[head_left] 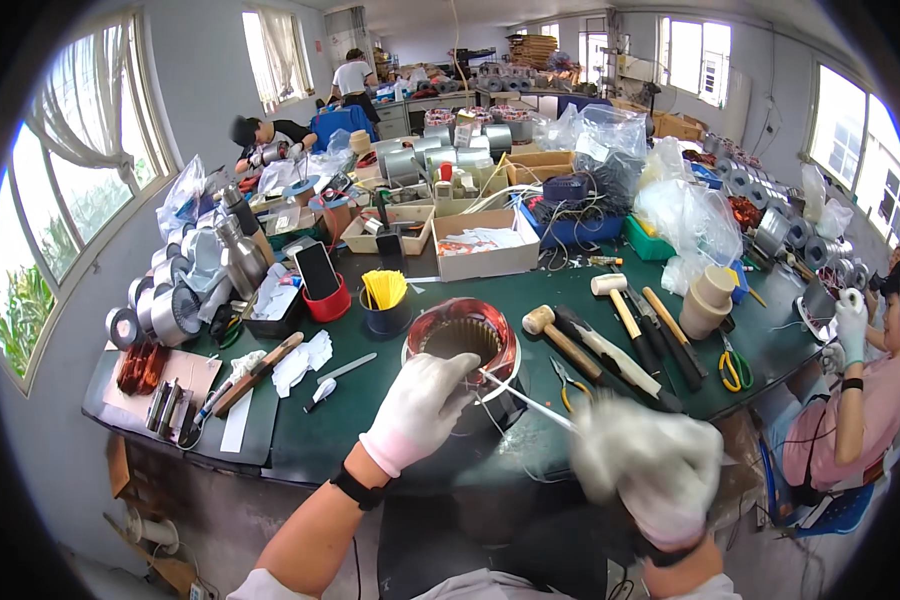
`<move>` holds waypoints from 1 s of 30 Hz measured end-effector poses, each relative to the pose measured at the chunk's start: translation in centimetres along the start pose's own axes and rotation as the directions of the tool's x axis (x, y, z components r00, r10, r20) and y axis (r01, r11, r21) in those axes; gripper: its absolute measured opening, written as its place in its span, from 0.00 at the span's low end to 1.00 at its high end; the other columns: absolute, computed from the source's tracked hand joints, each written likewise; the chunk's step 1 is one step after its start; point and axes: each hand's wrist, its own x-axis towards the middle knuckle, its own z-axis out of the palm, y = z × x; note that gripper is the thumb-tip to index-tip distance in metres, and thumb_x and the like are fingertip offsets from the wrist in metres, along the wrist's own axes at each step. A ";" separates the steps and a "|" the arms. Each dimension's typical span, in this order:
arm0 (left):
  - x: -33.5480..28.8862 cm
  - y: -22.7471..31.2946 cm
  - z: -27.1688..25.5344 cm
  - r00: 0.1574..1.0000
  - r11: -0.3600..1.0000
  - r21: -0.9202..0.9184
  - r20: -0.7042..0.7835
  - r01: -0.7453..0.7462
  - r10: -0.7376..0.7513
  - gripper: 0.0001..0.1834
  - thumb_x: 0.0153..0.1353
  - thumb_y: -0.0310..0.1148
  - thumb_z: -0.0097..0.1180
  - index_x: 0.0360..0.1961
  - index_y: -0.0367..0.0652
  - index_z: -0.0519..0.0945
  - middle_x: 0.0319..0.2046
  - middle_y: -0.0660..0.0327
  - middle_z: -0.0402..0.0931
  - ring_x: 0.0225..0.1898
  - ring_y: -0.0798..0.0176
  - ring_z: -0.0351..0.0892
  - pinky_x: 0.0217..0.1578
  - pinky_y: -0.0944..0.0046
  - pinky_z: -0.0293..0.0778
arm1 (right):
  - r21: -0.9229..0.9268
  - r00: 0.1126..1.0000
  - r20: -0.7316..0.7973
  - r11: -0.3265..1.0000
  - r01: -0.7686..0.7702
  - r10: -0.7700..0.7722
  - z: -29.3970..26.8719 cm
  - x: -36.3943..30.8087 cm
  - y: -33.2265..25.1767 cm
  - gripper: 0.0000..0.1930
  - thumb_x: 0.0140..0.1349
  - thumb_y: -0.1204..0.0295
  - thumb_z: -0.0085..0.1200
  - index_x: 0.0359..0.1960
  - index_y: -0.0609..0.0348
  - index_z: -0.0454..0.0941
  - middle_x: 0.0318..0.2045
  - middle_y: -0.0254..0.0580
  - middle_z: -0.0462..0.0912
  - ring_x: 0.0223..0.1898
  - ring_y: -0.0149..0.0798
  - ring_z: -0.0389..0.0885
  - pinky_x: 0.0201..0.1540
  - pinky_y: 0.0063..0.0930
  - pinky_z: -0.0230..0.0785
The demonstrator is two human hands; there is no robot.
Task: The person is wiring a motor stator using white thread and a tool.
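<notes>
Right now, two white-gloved hands are seen at the near edge of a dark green table (320, 430). The right hand (655, 465) is motion-blurred; it is closed on the outer end of a white cord (530, 405), though its separate fingers cannot be made out. The cord is stretched straight to the near rim of a stator (460, 340) wound with copper wire. The left hand (422, 412) is laid against that same rim, fingers bent, fingertips beside the cord's inner end; whether anything is pinched there cannot be told. The stator is placed on the table in front of the body, bore facing up, slots lined in a tan material.

To its right, pliers (570, 385) are left with handles apart, next to a wooden mallet (560, 340); yellow-handled scissors (736, 368) are set farther right. To its left, crumpled white paper (302, 362) is scattered. Just behind, yellow strips (385, 290) are stood in a dark cup (387, 320). A phone (316, 270) is propped in a red round container (328, 303). Farther back, a cardboard box (485, 262) is partly filled with paper pieces. At the far right a seated co-worker (850, 420) is seen; at the back, a standing person (352, 78) is shown.
</notes>
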 end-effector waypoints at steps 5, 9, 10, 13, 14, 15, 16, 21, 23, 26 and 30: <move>0.5 0.4 0.3 1.000 1.000 0.007 0.002 -0.003 0.003 0.28 0.55 0.20 0.73 0.58 0.42 0.80 0.39 0.54 0.82 0.42 0.46 0.81 0.48 0.50 0.76 | -0.574 0.597 -0.417 0.310 -0.758 0.685 -11.5 -14.5 1.3 0.15 0.77 0.69 0.48 0.49 0.65 0.86 0.27 0.45 0.89 0.28 0.40 0.91 0.32 0.37 0.82; 0.7 0.7 0.1 1.000 1.000 0.007 -0.015 -0.022 0.022 0.27 0.54 0.21 0.73 0.56 0.41 0.81 0.39 0.54 0.81 0.42 0.46 0.82 0.48 0.50 0.76 | -0.592 0.263 -0.805 -0.750 -0.295 0.532 -36.5 -53.4 -1.7 0.12 0.75 0.66 0.53 0.43 0.62 0.83 0.30 0.58 0.85 0.30 0.64 0.83 0.35 0.53 0.77; 0.4 0.1 0.2 1.000 1.000 0.027 0.011 -0.015 0.014 0.26 0.54 0.21 0.73 0.55 0.41 0.81 0.39 0.54 0.82 0.42 0.46 0.82 0.48 0.50 0.76 | -0.486 0.153 -0.874 -0.833 -0.265 0.461 -38.1 -58.0 -5.8 0.12 0.75 0.65 0.52 0.42 0.62 0.83 0.29 0.56 0.85 0.29 0.62 0.83 0.35 0.51 0.77; 0.0 0.1 0.0 1.000 1.000 -0.008 0.015 -0.023 0.023 0.25 0.53 0.20 0.72 0.54 0.40 0.82 0.39 0.54 0.82 0.42 0.46 0.82 0.48 0.50 0.76 | -0.477 0.266 -0.869 -0.847 -0.234 0.417 -38.9 -60.6 -10.4 0.15 0.78 0.65 0.51 0.37 0.63 0.83 0.26 0.50 0.83 0.25 0.56 0.81 0.32 0.46 0.75; 0.3 0.1 0.0 0.999 0.999 -0.023 -0.007 -0.036 0.035 0.26 0.53 0.20 0.72 0.55 0.41 0.82 0.40 0.54 0.82 0.42 0.46 0.82 0.48 0.50 0.76 | -0.536 0.401 -0.813 -0.813 -0.229 0.423 -39.6 -59.8 -10.3 0.16 0.78 0.65 0.50 0.36 0.63 0.83 0.25 0.48 0.83 0.24 0.54 0.81 0.31 0.44 0.75; 0.6 0.1 0.1 0.998 0.998 -0.040 -0.031 -0.049 0.048 0.26 0.53 0.20 0.72 0.55 0.41 0.82 0.40 0.54 0.82 0.42 0.46 0.82 0.48 0.50 0.76 | -0.619 0.599 -0.687 -0.763 -0.186 0.412 -40.1 -59.1 -9.5 0.17 0.79 0.64 0.50 0.34 0.63 0.83 0.24 0.46 0.82 0.22 0.52 0.80 0.30 0.42 0.75; -0.1 1.1 0.1 1.000 0.998 0.051 0.011 -0.026 0.026 0.26 0.53 0.20 0.72 0.55 0.41 0.82 0.40 0.54 0.82 0.42 0.46 0.82 0.48 0.50 0.76 | -0.684 0.566 -0.714 -0.585 -0.437 0.412 -36.8 -46.9 -0.8 0.10 0.71 0.67 0.55 0.43 0.59 0.86 0.33 0.59 0.88 0.37 0.67 0.87 0.41 0.57 0.80; 0.3 0.8 0.7 1.000 0.999 0.035 0.021 -0.009 0.009 0.25 0.54 0.20 0.72 0.54 0.41 0.82 0.39 0.54 0.82 0.43 0.46 0.82 0.49 0.49 0.76 | -0.710 0.530 -0.435 0.084 -0.699 0.728 -15.0 -17.3 8.2 0.21 0.76 0.64 0.50 0.62 0.63 0.83 0.42 0.57 0.91 0.34 0.49 0.92 0.40 0.44 0.84; 0.5 0.7 0.9 1.000 0.999 0.040 0.015 -0.012 0.012 0.25 0.54 0.20 0.71 0.54 0.41 0.82 0.39 0.54 0.82 0.43 0.46 0.82 0.49 0.49 0.76 | -0.412 0.394 -0.146 0.306 -0.858 0.907 -10.1 -16.0 11.9 0.22 0.80 0.66 0.48 0.69 0.63 0.76 0.37 0.46 0.88 0.25 0.33 0.84 0.33 0.32 0.82; 0.2 0.0 0.7 1.000 0.999 0.036 0.021 -0.015 0.014 0.25 0.54 0.21 0.71 0.54 0.40 0.82 0.40 0.55 0.82 0.43 0.47 0.82 0.49 0.49 0.76 | -0.483 0.362 0.089 0.359 -0.799 0.928 -6.6 -15.8 7.9 0.19 0.79 0.67 0.50 0.64 0.63 0.81 0.31 0.39 0.85 0.31 0.37 0.86 0.37 0.32 0.81; -0.3 0.2 0.3 1.000 0.998 0.055 0.010 -0.021 0.020 0.24 0.55 0.22 0.71 0.54 0.39 0.81 0.40 0.55 0.83 0.42 0.47 0.82 0.49 0.49 0.76 | -0.850 0.750 -0.335 0.160 -0.502 0.570 -19.2 -26.8 2.7 0.16 0.79 0.63 0.50 0.49 0.62 0.86 0.39 0.58 0.89 0.42 0.58 0.88 0.43 0.45 0.79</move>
